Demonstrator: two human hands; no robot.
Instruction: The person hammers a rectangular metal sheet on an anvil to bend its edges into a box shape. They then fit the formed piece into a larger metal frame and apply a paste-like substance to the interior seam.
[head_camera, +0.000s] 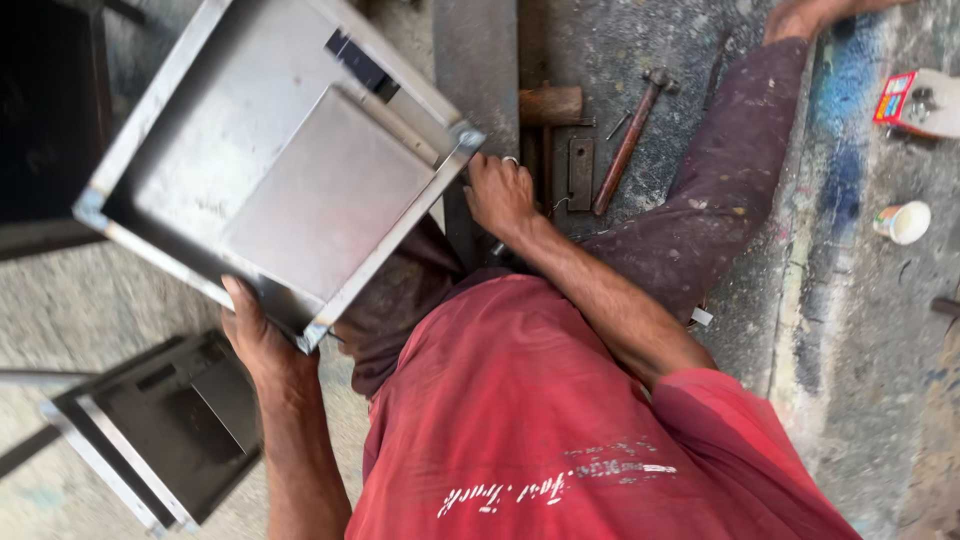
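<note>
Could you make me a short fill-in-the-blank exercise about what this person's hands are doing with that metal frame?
1. Both hands grip a square frame made of ____.
2. The left hand holds the frame's ____ corner.
3. The right hand wears a ____ on one finger.
4. Beyond the right hand, a ____ with a wooden handle lies on the floor.

Missing words: metal; bottom; ring; hammer

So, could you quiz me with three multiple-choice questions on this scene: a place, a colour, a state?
1. Where is the hammer? A on a shelf; B on the floor beyond the right hand; C in a bucket.
2. The shirt is: A red; B blue; C green.
3. The metal frame is: A lying untouched; B hanging from a hook; C gripped by both hands.
Answers: B, it lies on concrete past the knuckles; A, red cloth; C, the left hand holds its near edge, the right its corner.
</note>
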